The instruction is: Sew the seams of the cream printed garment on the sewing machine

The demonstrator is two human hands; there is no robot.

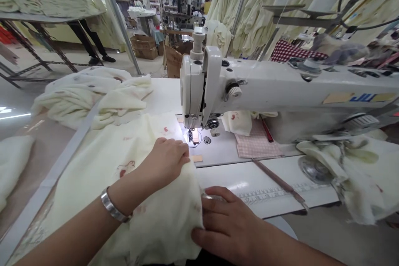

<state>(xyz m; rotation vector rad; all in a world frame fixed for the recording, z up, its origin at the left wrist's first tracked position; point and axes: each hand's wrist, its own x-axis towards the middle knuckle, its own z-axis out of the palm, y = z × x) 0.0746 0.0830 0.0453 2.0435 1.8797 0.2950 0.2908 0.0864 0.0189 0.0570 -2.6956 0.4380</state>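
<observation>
Head view, hands [199, 191] pinching cream fabric [124, 174] edge

One view only, head-worn. The camera sits above the near bench edge, facing forward and steeply down. Range is close: the left hand [166, 160] and right hand [224, 220] on the cloth [102, 162] fill the frame from 6 to 7 o'clock. The sewing machine [274, 89] stands just above centre toward 12 o'clock, its arm running out to 3 o'clock. The workshop recedes at 11 to 12 o'clock.
</observation>
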